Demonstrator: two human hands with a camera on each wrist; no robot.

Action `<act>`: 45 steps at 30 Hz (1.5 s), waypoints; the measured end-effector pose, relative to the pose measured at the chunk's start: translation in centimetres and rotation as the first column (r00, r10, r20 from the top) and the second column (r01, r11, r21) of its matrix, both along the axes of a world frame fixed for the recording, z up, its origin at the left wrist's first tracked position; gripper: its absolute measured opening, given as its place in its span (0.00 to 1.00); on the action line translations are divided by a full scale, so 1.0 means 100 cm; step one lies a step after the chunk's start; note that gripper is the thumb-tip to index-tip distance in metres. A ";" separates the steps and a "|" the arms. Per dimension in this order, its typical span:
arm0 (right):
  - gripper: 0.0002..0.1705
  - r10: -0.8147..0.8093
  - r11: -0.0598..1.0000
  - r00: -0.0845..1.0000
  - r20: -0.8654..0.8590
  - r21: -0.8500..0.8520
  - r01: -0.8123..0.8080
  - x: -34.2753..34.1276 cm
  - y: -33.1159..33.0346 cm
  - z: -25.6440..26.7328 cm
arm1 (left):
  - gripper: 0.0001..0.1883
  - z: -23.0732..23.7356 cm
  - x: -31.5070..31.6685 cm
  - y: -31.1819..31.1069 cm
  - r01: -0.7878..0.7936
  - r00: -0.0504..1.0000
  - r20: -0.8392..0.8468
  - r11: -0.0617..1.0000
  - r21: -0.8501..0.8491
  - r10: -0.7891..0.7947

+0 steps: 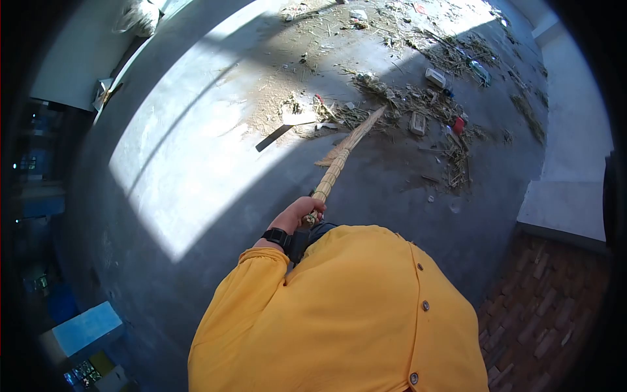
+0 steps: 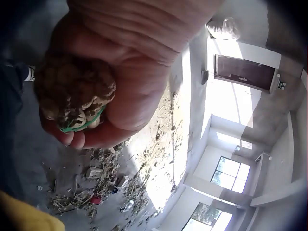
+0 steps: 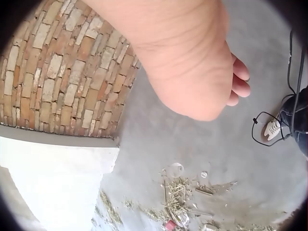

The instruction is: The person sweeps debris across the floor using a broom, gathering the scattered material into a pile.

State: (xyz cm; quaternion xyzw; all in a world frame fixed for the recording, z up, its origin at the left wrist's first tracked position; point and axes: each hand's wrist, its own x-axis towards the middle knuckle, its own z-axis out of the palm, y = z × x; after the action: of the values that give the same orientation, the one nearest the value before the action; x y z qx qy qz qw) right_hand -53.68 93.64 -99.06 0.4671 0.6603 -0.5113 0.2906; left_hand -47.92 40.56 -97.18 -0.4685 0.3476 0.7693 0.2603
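My left hand (image 1: 305, 209) grips the bound handle of a straw broom (image 1: 334, 171), which slants forward and down to the floor. The broom's far tip reaches the edge of a heap of straw and litter (image 1: 392, 98). In the left wrist view, the fingers of the left hand (image 2: 139, 91) curl round the handle's butt end (image 2: 82, 98), a bundle of cut stalks with a green tie. The right hand (image 3: 192, 72) hangs over bare floor in the right wrist view, fingers loosely bent and nothing visible in them; the head view does not show it.
Among the litter lie a red scrap (image 1: 458, 125), a pale container (image 1: 435, 78) and a plastic bottle (image 1: 480, 72). A dark flat strip (image 1: 274, 138) lies left of the broom. At right are a white wall base (image 1: 563, 212) and a brick surface (image 1: 539, 294). A blue-topped block (image 1: 88, 328) stands lower left.
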 end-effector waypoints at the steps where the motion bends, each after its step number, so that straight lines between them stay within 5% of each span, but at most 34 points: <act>1: 0.20 0.000 1.000 1.000 -0.002 -0.009 0.000 -0.003 -0.001 -0.001 | 0.05 0.004 0.008 0.001 -0.002 1.000 -0.022 1.000 0.010 0.002; 7: 0.20 0.050 0.998 0.998 -0.050 -0.045 -0.052 -0.038 -0.022 -0.011 | 0.05 0.015 0.075 0.002 -0.221 0.972 -0.103 0.970 -0.103 0.210; 11: 0.20 0.119 0.990 0.991 -0.066 -0.072 -0.124 -0.067 -0.050 -0.009 | 0.05 0.019 0.127 -0.019 -0.462 0.887 -0.057 0.878 -0.126 0.459; 13: 0.20 0.148 0.986 0.988 -0.033 -0.074 -0.150 -0.081 -0.072 -0.001 | 0.05 0.010 0.153 -0.037 -0.653 0.757 -0.050 0.751 -0.094 0.652; 18: 0.20 0.248 0.964 0.968 -0.038 -0.093 -0.250 -0.090 -0.102 0.008 | 0.05 -0.014 0.206 -0.107 -0.754 0.645 -0.005 0.636 -0.166 0.764; 21: 0.20 0.342 0.933 0.938 -0.051 -0.096 -0.346 -0.085 -0.107 0.019 | 0.04 -0.037 0.215 -0.141 -0.711 0.674 0.044 0.665 -0.230 0.737; 23: 0.19 0.475 0.880 0.879 -0.048 0.054 -0.473 -0.074 -0.113 0.042 | 0.04 -0.057 0.202 -0.149 -0.674 0.707 0.081 0.704 -0.223 0.702; 27: 0.20 0.481 0.868 0.876 0.000 0.140 -0.477 -0.046 -0.091 0.045 | 0.02 -0.065 0.119 -0.103 -0.257 0.935 0.178 0.932 -0.256 0.306; 31: 0.20 0.380 0.914 0.924 0.040 0.140 -0.382 -0.013 -0.055 0.033 | 0.04 -0.064 0.038 -0.041 -0.014 0.989 0.147 0.991 -0.132 0.034; 37: 0.20 0.331 0.934 0.940 0.078 0.115 -0.339 0.007 -0.035 0.011 | 0.02 0.000 -0.014 -0.066 -0.062 0.998 0.034 0.997 0.037 0.061; 45: 0.20 0.329 0.942 0.943 0.052 0.053 -0.332 -0.016 -0.051 -0.001 | 0.04 0.006 0.024 -0.063 0.020 0.997 -0.069 0.985 -0.171 -0.032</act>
State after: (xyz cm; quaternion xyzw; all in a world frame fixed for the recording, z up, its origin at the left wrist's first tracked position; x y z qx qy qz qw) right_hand -55.27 88.58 -99.19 0.3690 0.7384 -0.4248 0.3716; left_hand -45.56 34.29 -96.54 -0.4564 0.4274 0.7497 0.2168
